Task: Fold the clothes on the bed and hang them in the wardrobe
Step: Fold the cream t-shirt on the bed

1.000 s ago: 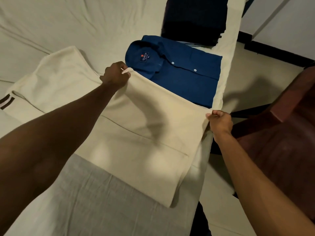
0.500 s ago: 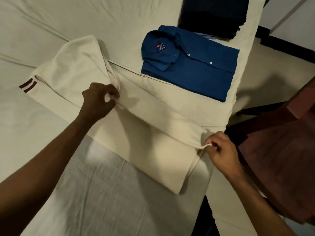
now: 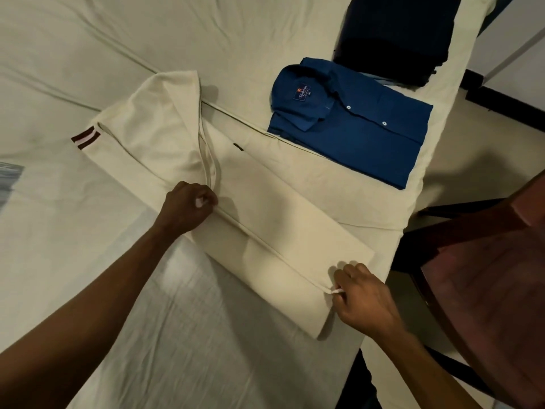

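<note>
A cream shirt [image 3: 280, 219] lies on the bed, its side folded over toward me in a long panel. A sleeve cuff with dark red stripes [image 3: 84, 138] sticks out at the left. My left hand [image 3: 188, 206] pinches the folded edge near the shoulder seam. My right hand [image 3: 364, 299] pinches the same edge at the hem, close to the bed's right side. Both hands hold the fabric down against the sheet. A folded blue button shirt [image 3: 354, 122] rests beyond the cream one.
A dark folded garment [image 3: 395, 33] sits at the far end of the bed [image 3: 147, 39]. A reddish-brown wooden chair [image 3: 483, 278] stands right beside the bed's edge. Pale floor [image 3: 477, 149] and a white panel with a dark base show at top right.
Both hands carried the cream shirt's far edge toward me and down, laying the side panel flat over the body. The view shifted, so the blue shirt sits farther right.
</note>
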Demonstrator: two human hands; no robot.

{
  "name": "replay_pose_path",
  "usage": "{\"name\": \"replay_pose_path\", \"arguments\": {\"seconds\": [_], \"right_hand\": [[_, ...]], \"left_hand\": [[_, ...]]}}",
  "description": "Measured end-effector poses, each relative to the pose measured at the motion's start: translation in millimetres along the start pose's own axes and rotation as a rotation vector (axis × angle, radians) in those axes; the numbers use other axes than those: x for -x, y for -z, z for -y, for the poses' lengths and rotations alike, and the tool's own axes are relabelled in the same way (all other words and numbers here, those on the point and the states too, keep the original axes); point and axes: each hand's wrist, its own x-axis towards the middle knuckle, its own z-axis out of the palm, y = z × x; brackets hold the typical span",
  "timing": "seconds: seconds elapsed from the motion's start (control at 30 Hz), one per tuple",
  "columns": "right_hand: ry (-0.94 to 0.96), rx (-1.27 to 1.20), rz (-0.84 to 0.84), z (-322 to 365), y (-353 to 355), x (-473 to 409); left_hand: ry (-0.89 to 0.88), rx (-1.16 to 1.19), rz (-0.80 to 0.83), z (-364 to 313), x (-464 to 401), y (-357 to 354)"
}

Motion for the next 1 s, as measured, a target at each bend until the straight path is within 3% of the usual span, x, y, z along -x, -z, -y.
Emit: {"name": "replay_pose_path", "arguments": {"seconds": [0.13, 0.37, 0.5, 0.63, 0.7, 0.87, 0.93, 1.0], "right_hand": [[-0.022, -0.049, 0.014, 7, -3, -3], [-0.017, -0.149, -0.140, 57, 4, -73], [0.021, -0.332, -0.185, 97, 8, -142], [0.069, -0.298, -0.145, 133, 10, -208], [0.100, -0.241, -0.112, 147, 7, -228], [0.189, -0.185, 0.003, 161, -5, -241], [0.181, -0.197, 0.059, 160, -11, -240], [0.185, -0.174, 0.043, 157, -16, -236]], "left_hand": [[-0.020, 0.026, 0.045, 6, 2, 0], [0.065, 0.049, -0.240, -2, -24, 17], [0.061, -0.150, -0.330, -5, -66, 28], [0.067, -0.553, -0.178, -18, -118, 30], [0.113, -0.598, -0.127, -24, -146, 28], [0.451, -0.429, -0.070, -26, -195, 30], [0.509, -0.270, -0.213, -19, -198, 37], [0.449, -0.110, -0.458, -9, -187, 43]]}}
